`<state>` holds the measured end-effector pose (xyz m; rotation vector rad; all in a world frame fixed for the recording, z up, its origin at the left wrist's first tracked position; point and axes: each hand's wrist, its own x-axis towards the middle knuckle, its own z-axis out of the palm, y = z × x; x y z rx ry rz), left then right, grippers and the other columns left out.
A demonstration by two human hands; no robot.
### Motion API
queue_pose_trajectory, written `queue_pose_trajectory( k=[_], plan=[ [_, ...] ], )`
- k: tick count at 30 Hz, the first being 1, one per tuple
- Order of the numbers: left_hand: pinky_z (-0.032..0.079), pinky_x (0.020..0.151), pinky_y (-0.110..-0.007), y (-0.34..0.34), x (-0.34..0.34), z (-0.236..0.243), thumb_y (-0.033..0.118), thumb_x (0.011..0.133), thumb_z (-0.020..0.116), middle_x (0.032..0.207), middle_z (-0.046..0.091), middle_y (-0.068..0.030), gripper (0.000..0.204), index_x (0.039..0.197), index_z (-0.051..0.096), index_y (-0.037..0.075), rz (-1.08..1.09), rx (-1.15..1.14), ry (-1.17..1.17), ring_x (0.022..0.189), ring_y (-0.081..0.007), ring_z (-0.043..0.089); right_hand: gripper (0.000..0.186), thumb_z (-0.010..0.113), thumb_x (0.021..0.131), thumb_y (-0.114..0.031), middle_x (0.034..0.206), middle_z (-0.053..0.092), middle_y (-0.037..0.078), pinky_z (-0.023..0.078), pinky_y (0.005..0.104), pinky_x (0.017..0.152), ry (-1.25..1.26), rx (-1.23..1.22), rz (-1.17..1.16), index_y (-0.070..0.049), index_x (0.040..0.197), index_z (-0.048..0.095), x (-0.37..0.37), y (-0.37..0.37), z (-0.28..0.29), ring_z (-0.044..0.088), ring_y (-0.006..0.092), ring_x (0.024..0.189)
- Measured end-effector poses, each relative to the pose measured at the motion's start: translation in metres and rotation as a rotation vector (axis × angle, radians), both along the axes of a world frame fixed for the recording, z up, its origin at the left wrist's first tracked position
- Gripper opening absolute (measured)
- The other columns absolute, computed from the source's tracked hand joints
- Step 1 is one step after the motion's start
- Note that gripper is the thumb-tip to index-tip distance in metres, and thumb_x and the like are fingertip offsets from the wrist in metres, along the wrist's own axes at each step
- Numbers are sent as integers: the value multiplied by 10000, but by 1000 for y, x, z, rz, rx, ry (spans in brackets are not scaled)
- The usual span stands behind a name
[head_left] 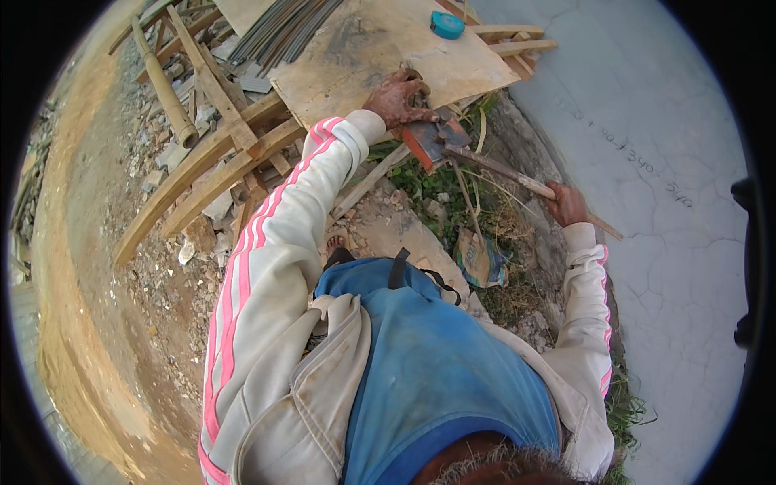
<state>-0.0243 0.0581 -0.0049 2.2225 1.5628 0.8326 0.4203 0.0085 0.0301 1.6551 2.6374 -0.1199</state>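
While the left hand [398,97] curls at the block [424,144], thumb and forefinger bowed apart, we can't tell whether its fingers pinch anything small between them. Over on the right hand [567,204], the fingers are wrapped around the bar [517,176], a snug fist close to its outer end. And there's our worry: those left fingers sit right beside the block, where the bar's far end meets the metal, so a sudden swing or slip of the bar could nip them. If the block isn't well fixed, and we can't see what holds it, a hard pull could twist it off the desk [481,74]. A loose right grip might send our knuckles toward the grey wall [647,137], which the bar's tail points at.

Out along the arms now: the left wrist bends over, the forearm running long and diagonal, up from the lower left. Our right arm is out to the side, elbow bent, forearm angled up to the fist, well apart from the other hand. Block and bar lie at the desk's near edge; beyond, the tape measure [447,25] rests near the far edge, and a bundle of rods [283,28] lies to the left. A knock to the desk could shift either.
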Motion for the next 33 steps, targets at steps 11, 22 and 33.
queue_pose_trajectory(
  k=[11, 22, 33],
  plan=[
    [414, 1090, -465, 3, 0, -5, 537, 689, 832, 1393, 469, -120, 623, 1155, 677, 154, -7, -63, -97, 1290, -360, 477, 354, 709, 849, -427, 738, 639, 193, 477, 505, 663, 120, -24, -77, -92, 957, 665, -6, -29, 2, 631, 414, 727],
    [421, 1082, -465, 1, 0, 1, 532, 710, 825, 1377, 472, -134, 620, 1167, 665, 145, -6, -72, -44, 1294, -362, 469, 519, 696, 782, -597, 793, 679, 215, 495, 507, 726, -163, -195, -477, -83, 841, 725, 124, -28, -2, 651, 435, 793],
    [462, 1035, -463, 7, -1, -5, 487, 695, 849, 1356, 490, -140, 604, 1129, 667, 108, -71, -2, -126, 1258, -361, 499, 374, 670, 820, -501, 838, 697, 207, 525, 517, 734, -205, 80, -611, -134, 845, 735, 116, -97, 0, 668, 432, 827]
  ],
)
